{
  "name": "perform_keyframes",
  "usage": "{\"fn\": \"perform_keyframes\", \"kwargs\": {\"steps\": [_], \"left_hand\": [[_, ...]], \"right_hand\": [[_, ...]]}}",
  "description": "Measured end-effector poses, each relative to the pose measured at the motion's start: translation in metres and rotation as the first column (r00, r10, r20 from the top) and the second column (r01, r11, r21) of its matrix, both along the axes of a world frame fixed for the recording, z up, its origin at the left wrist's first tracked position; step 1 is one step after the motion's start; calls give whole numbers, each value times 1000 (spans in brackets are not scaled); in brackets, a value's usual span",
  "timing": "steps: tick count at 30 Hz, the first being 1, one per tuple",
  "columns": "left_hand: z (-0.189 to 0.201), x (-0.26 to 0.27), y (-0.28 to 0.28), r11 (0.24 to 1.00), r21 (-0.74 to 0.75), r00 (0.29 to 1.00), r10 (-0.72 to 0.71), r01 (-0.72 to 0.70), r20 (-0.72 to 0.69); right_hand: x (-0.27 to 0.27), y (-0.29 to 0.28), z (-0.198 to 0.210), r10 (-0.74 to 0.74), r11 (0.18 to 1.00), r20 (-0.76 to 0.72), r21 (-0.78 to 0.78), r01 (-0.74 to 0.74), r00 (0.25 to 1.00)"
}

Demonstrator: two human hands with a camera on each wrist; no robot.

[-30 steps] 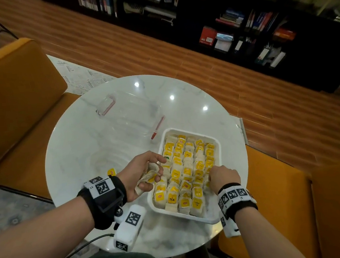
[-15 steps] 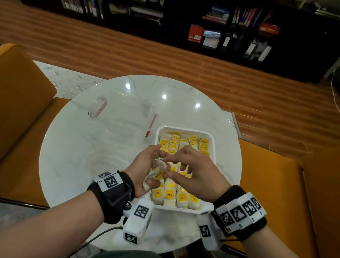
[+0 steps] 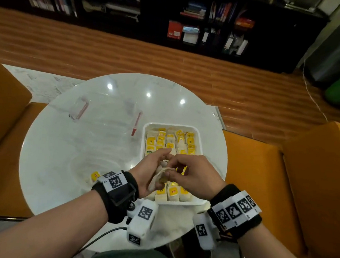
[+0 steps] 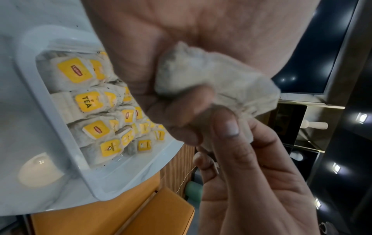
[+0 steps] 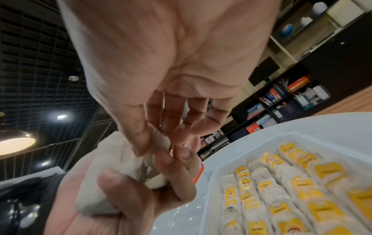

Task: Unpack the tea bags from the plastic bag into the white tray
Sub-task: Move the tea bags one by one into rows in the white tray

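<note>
My left hand [image 3: 161,163] hovers over the near left part of the white tray [image 3: 198,138] and grips a small bunch of pale tea bags [image 4: 211,76] in its curled fingers. My right hand [image 3: 171,170] meets it there, and its thumb [image 4: 227,127] and fingers pinch one tea bag [image 5: 159,143] of that bunch. The tray holds rows of tea bags with yellow tags [image 3: 162,139], also seen in the left wrist view [image 4: 90,101] and right wrist view [image 5: 292,190]. The clear plastic bag [image 3: 103,122] with a red zip lies flat behind the tray, to the left.
One loose tea bag [image 3: 94,175] lies on the round white marble table [image 3: 51,158] beside my left wrist. Orange seats [image 3: 270,172] ring the table, left and right. Dark bookshelves [image 3: 207,24] stand beyond the wooden floor.
My right hand left the tray's right side, crossed to my left hand and took hold of a tea bag in the bunch. My left hand stayed over the tray's near left.
</note>
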State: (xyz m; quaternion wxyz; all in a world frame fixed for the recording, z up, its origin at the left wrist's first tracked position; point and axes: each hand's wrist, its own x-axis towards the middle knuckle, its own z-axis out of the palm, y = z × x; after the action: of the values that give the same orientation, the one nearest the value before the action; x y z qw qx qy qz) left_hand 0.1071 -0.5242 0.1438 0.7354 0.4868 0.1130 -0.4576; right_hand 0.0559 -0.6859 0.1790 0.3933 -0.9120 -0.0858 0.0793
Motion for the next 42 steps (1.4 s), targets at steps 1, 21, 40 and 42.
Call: {"fn": "perform_keyframes", "kwargs": {"steps": [1,21,40,42], "left_hand": [[1,-2,-2,1000,5,1000,-8,8,3],[-5,-18,-40,998,-69,995,2,5,101],[-12,-27,-53,927,344,609,-186,-153,771],[-9,-30,-58,945,299,615,-158,-133,773]], "right_hand": [[-2,-2,-1,-21,1000,-2,15,22,1000],[-18,-65,3,-291,900,-111,306,311,950],[-20,-56,11,-459,804,-92,381,457,884],[-22,-56,16,-459,794,-97,400,457,883]]}}
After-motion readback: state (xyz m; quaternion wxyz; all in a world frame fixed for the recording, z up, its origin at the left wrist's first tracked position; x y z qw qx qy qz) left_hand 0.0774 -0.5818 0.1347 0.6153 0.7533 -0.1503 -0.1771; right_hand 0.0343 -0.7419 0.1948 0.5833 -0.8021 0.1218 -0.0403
